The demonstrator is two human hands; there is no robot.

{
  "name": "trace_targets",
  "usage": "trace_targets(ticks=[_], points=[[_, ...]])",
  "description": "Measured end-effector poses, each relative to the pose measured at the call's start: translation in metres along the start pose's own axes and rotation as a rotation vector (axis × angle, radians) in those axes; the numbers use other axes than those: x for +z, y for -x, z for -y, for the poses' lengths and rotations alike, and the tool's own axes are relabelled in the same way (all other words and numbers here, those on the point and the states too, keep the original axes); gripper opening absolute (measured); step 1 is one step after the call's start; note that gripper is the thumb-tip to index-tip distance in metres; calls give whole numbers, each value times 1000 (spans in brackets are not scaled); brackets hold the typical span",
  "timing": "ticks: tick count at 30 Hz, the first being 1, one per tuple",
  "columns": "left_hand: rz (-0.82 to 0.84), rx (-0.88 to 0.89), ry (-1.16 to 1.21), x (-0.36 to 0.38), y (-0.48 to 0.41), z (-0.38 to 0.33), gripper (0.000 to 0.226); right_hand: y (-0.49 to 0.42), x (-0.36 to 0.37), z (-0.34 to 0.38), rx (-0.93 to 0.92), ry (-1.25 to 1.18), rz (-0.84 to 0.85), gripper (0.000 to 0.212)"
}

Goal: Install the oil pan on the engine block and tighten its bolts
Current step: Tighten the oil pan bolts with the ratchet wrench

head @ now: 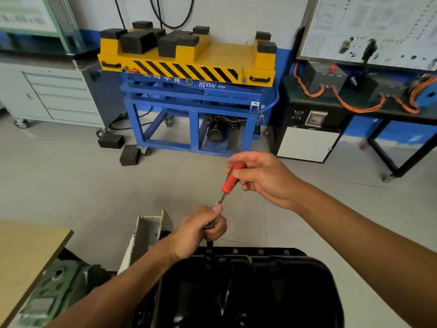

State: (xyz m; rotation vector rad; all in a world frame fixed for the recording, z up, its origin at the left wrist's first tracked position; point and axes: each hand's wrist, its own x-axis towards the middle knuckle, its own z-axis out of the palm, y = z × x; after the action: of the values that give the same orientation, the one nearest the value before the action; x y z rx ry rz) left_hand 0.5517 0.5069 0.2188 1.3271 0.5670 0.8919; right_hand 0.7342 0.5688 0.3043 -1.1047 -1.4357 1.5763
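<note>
Both hands hold one ratchet wrench: the left hand is curled tight round its metal head end, and the right hand pinches the red handle higher up between thumb and fingers. A dark extension drops from the left hand to the far flange of the black oil pan, which fills the bottom of the view with a row of bolts along that flange. A blue cart with a yellow striped top stands on the floor beyond.
</note>
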Motion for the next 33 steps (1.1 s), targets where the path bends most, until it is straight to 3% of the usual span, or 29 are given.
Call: trace_targets(ticks=[15,19,23,25,30,33], points=[[94,-126,-178,1,1,1,53,27,-13,-20,14,-31,-62,22],[36,-110,-185,-5,8,0,46,56,-25,-20,-59,360,-24,9],[-57,-120,-289,-7,11,1,50,98,-23,-12,47,737,307,22],[-138,-162,-329,-4,10,1,51,106,-11,-7,89,860,384,27],[-124,-149,-281,-2,8,3,48,88,5,17,111,1044,413,27],[-41,-164,-197,-3,3,3,56,64,5,26,-49,1370,335,16]])
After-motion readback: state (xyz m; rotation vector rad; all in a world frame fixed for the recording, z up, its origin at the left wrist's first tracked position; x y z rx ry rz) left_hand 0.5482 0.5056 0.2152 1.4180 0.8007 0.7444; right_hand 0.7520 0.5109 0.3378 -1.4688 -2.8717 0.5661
